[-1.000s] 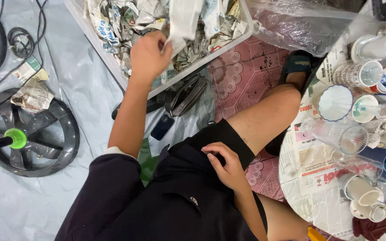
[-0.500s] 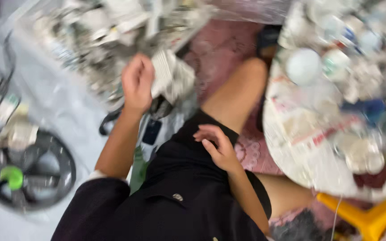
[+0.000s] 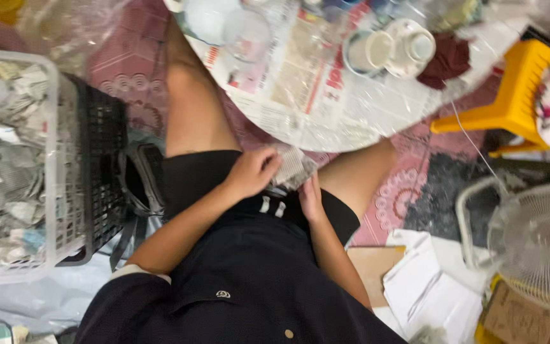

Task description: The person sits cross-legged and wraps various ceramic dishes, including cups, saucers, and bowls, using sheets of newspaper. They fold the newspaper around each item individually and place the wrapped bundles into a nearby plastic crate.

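Lap, nearest: crumpled newspaper piece held between both hands. Left hand fingers clenched on its left edge; right hand beneath, grip unclear, fingers mostly hidden. Paper looks light, soft, easily torn; best taken by bunched middle, not thin edge. Left: white basket of newspaper scraps. Farther: round table, white cups blurred, top cut off.

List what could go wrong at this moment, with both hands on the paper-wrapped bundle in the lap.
1. The wrapped bundle rests loosely between the left hand and right hand near the knees; it might slip to the floor.
2. The cups sit near the table's edge above the raised knee; a bump could topple them.
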